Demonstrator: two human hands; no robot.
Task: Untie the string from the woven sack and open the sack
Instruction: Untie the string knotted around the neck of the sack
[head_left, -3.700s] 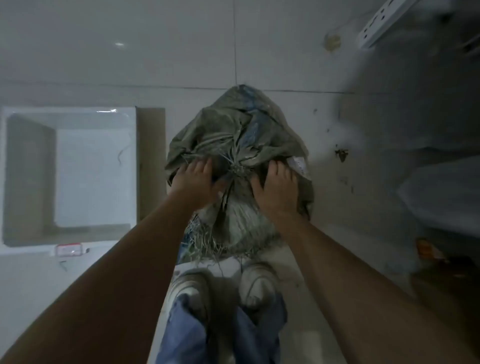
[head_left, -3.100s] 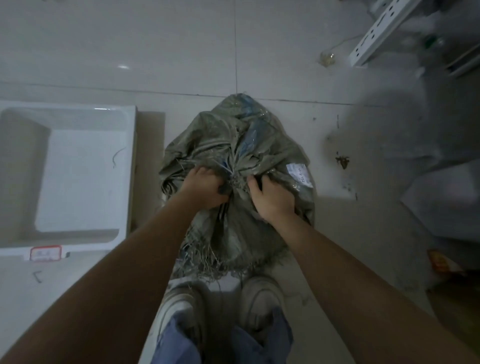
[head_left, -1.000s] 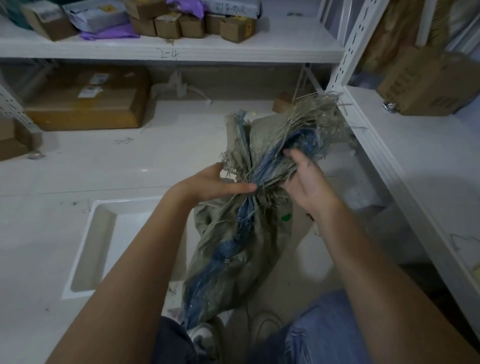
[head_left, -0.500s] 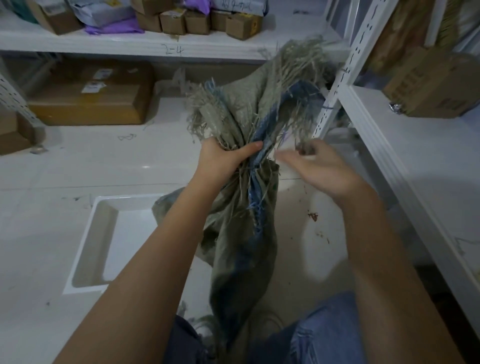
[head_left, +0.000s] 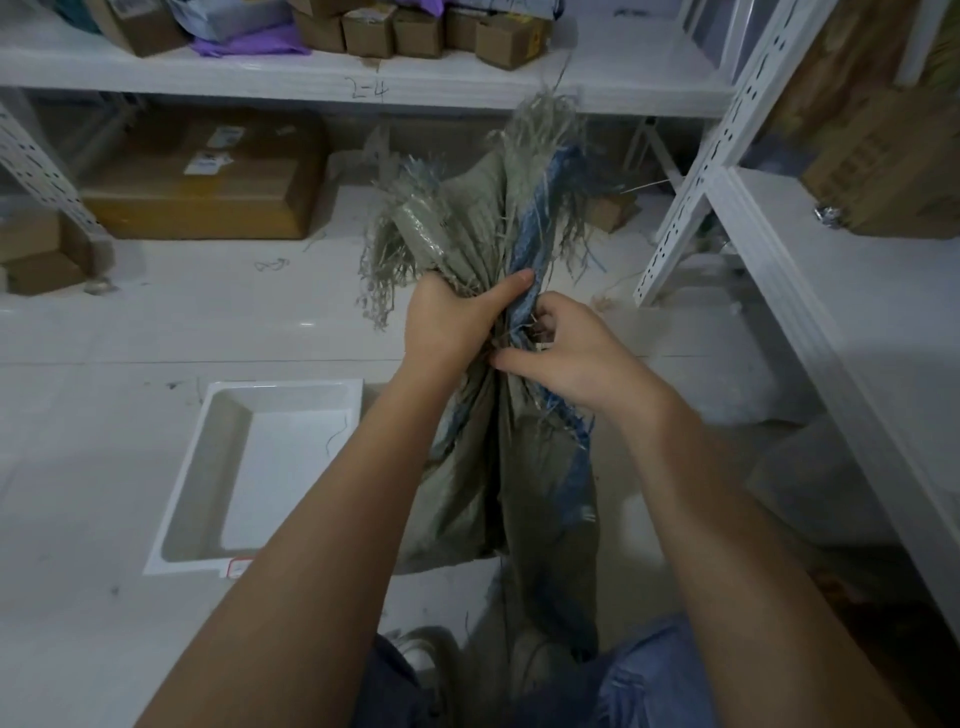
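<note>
A grey-green woven sack (head_left: 467, 483) with a blue stripe hangs upright in front of me, its frayed mouth (head_left: 498, 208) bunched and fanned out above my hands. My left hand (head_left: 452, 322) is clenched around the gathered neck from the left. My right hand (head_left: 566, 358) presses against the neck from the right, fingers pinching at the tangle of threads there. The string itself cannot be told apart from the frayed fibres.
A white shallow tray (head_left: 208, 467) lies on the tiled floor to the left. White metal shelving (head_left: 727, 130) stands close on the right and behind, loaded with cardboard boxes (head_left: 202, 182). My shoes (head_left: 431, 654) and jeans are below the sack.
The sack was lifted off the floor and held upright. In the last half second my right hand came back from the side onto the neck, and my left hand kept its grip.
</note>
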